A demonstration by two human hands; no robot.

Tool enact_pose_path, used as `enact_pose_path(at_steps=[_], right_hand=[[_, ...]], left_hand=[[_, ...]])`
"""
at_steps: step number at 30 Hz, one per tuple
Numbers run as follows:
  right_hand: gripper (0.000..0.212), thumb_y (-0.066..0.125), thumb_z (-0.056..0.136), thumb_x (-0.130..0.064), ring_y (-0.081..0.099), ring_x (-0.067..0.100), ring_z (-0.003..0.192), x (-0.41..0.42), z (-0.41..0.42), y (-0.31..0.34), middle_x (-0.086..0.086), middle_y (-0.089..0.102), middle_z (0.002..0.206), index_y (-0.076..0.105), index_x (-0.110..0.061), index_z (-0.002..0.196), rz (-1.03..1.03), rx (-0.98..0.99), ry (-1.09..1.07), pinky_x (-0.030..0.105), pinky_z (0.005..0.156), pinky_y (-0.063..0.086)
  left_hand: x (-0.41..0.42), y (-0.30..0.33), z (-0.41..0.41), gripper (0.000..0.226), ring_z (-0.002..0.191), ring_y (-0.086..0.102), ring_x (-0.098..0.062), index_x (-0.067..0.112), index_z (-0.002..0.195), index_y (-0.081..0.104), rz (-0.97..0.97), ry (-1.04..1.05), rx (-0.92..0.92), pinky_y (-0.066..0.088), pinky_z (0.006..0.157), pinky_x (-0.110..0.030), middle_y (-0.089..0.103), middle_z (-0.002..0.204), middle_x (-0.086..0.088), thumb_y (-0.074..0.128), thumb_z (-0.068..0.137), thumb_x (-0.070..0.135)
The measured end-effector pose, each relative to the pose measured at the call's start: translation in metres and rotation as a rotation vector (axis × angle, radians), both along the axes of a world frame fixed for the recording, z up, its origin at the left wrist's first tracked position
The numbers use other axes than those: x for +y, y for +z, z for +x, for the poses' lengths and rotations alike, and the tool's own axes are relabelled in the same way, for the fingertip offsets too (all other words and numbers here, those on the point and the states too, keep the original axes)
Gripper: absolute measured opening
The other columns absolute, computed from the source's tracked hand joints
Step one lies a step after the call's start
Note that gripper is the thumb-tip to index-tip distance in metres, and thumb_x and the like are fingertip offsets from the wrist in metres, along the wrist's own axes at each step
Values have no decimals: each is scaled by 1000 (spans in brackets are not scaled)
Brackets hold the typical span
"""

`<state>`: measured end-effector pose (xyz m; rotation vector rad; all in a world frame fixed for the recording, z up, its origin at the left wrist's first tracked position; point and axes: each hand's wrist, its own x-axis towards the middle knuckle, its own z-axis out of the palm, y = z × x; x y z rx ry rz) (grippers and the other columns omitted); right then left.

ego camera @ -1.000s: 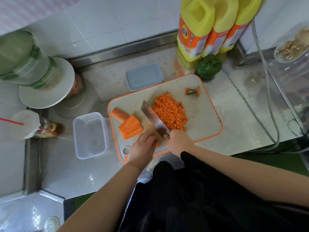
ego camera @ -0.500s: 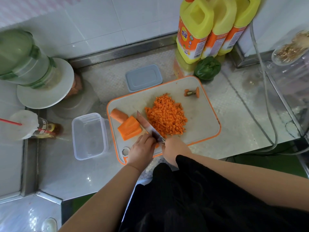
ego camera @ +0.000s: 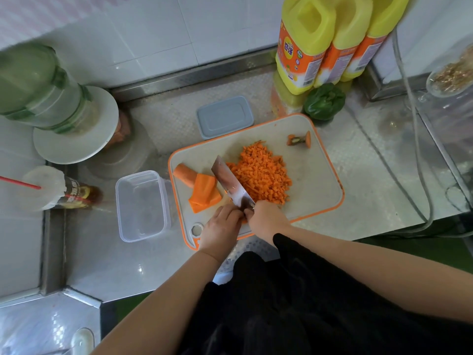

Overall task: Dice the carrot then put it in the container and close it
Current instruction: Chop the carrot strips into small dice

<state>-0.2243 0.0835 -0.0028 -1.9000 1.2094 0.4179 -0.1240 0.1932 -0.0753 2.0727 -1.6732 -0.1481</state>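
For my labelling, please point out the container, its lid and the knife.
container (ego camera: 140,206): head view, on its clear floor.
lid (ego camera: 224,117): head view, on its flat top.
knife (ego camera: 231,184): head view, on its blade.

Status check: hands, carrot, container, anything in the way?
Right hand grips knife; left hand beside the blade. Diced carrot piled on board; slabs uncut. Container open, lid apart.
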Motion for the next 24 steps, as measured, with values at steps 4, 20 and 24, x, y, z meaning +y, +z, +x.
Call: enact_pose_path(at_steps=[4,20,24], right_hand=[[30,43,101,-28,62,32,97,-4,-6,4,13,65,102,59,-4,106,-77,43,53,31,68,40],[32,38,102,-32,59,25,81,12,-12,13,7,56,80,56,-6,93,-14,-6,56,27,63,41],[34,39,102,-30,61,30,102,16,-11,7,13,64,109,58,-4,113,-37,21,36,33,81,46]], left_hand=[[-2,7,0,19,85,58,-16,15,86,71,8,0,-8,56,62,-28,65,92,2,53,87,23],[8,3,1,24,86,55,-17,10,85,70,-1,25,6,56,60,-34,63,90,-2,48,88,20],[4,1,2,27,83,60,-20,11,84,70,22,19,8,56,58,-34,64,88,-2,47,90,23]])
